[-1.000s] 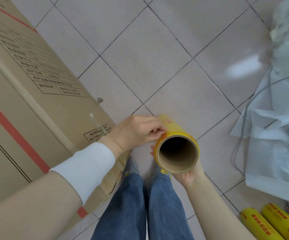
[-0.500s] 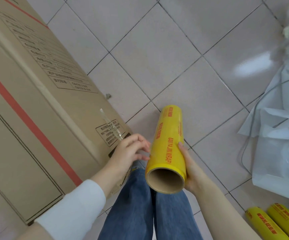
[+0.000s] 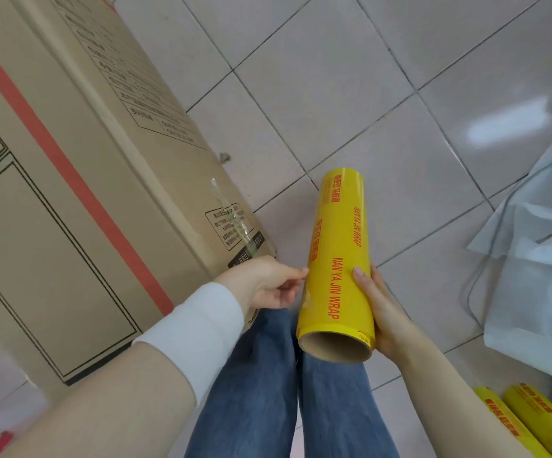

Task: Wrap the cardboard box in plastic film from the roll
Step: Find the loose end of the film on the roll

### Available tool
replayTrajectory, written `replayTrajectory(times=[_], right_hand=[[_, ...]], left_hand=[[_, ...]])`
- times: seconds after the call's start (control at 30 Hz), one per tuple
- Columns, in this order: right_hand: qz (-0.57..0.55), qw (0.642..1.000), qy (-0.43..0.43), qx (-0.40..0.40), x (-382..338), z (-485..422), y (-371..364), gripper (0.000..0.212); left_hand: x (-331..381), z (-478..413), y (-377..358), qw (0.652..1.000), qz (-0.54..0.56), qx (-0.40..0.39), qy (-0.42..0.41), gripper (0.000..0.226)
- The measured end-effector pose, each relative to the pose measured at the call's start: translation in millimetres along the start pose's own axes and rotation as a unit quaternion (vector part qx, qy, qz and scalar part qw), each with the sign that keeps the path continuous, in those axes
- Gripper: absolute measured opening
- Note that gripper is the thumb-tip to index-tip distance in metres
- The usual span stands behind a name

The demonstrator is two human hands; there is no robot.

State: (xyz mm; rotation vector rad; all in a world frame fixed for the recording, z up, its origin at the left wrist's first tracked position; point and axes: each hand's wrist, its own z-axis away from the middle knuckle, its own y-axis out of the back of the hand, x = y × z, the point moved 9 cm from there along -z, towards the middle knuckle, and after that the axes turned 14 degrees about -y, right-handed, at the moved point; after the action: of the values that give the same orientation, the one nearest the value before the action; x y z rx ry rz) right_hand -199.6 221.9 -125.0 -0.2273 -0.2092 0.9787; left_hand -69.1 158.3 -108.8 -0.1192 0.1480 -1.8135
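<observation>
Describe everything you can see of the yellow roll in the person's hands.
The yellow roll is a cylinder of glossy film with red print, "NAN YA JIN WRAP", wound on a brown cardboard tube whose open near end faces the camera. It is held above the tiled floor, pointing away from the person. The right hand grips it near that end, thumb on top; the left hand touches its left side with a fingertip.

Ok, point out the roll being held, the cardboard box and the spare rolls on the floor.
roll (image 3: 337, 246): head view, on its yellow side.
cardboard box (image 3: 36, 242): head view, on its brown printed face.
spare rolls (image 3: 545, 418): head view, on one roll's yellow wrap.
</observation>
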Motion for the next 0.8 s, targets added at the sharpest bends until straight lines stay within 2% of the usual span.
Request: replayTrajectory(times=[0.1,0.23,0.33,0.43,0.5,0.63,0.73,0.8], right_hand=[[0.004,1.000,0.008,0.004,-2,2,1,0.081],[0.016,1.000,0.012,0.018,-3,3,6,0.084],[0.018,1.000,0.010,0.018,-4,4,8,0.081],[0.004,1.000,0.001,0.016,-3,4,10,0.079],[-0.004,1.000,-0.004,0.015,0,4,9,0.086],[-0.039,0.999,0.002,0.015,0,0,7,0.128],[-0.073,0.997,-0.013,-0.004,2,-3,6,0.132],[-0.065,0.998,-0.011,-0.003,2,-3,6,0.132]], left_hand=[[-5,4,2,0.999,-0.045,-0.014,0.018,0.035],[-3,11,-11,0.996,-0.033,-0.073,0.036,0.015],[3,10,-13,0.995,-0.031,-0.086,0.033,0.009],[16,7,-7,0.997,-0.013,-0.075,-0.019,0.010],[27,6,-7,0.995,0.021,-0.069,-0.074,0.014],[42,7,-15,0.977,0.120,-0.061,-0.165,0.017],[36,3,-18,0.968,0.204,-0.051,-0.140,0.015],[31,-2,-19,0.972,0.207,-0.043,-0.106,0.010]])
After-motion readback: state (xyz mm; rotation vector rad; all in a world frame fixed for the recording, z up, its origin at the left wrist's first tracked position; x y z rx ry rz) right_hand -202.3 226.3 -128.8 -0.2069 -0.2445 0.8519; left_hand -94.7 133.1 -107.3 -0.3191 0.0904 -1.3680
